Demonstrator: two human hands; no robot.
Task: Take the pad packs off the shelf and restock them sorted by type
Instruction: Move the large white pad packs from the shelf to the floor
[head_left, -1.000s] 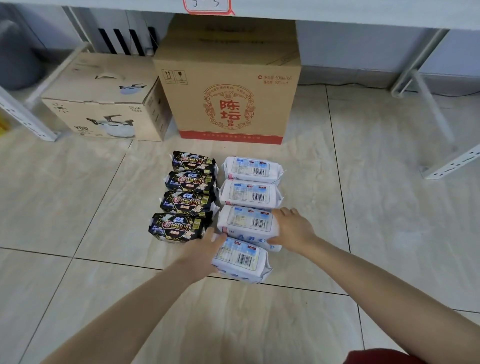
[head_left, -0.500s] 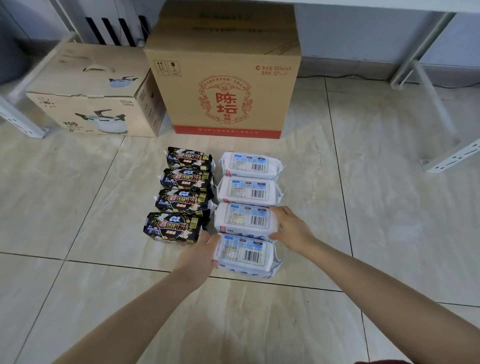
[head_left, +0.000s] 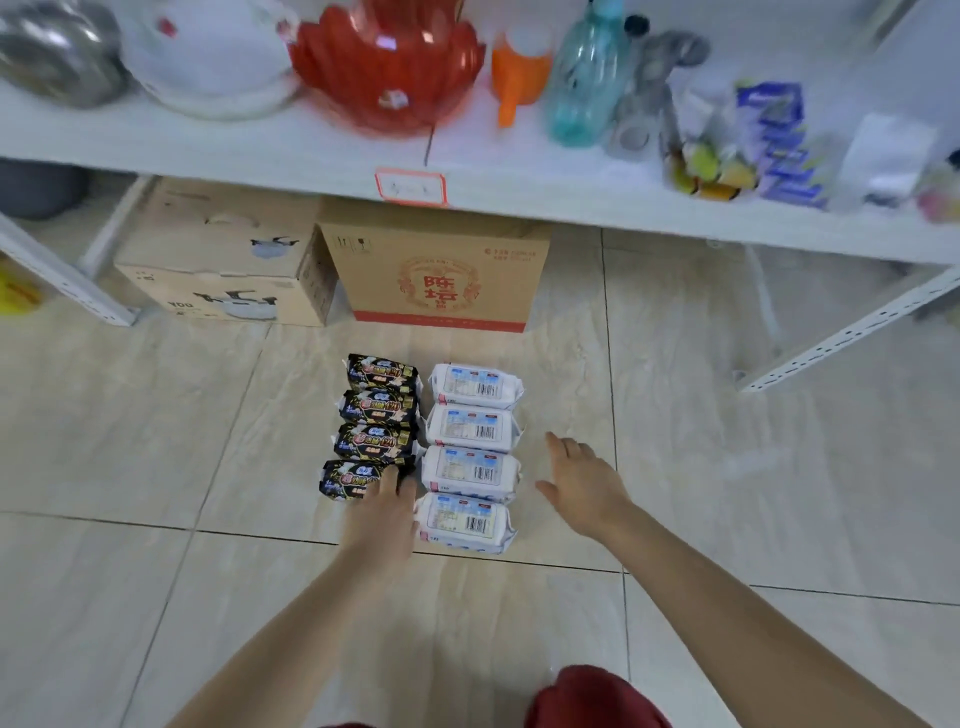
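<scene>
Two columns of pad packs lie on the tiled floor. Several black packs (head_left: 381, 410) form the left column and several white packs (head_left: 470, 431) form the right one. My left hand (head_left: 385, 506) rests with its fingers on the nearest black pack (head_left: 347, 478), covering that pack's right end. To the right of the white column my right hand (head_left: 582, 480) hovers over the floor, fingers spread, touching nothing. The nearest white pack (head_left: 464, 522) lies free between my two hands.
A white shelf (head_left: 519, 192) runs across the top, loaded with a red bowl (head_left: 387, 62), bottles and small packets. Under it stand a brown carton (head_left: 436, 273) and a kettle box (head_left: 218, 265). White shelf legs (head_left: 841, 343) reach the floor at right and left.
Both hands have let go of the nearest white pack. My right hand pulled away to the right, my left hand shifted onto the nearest black pack. The view tilted up and shows the shelf.
</scene>
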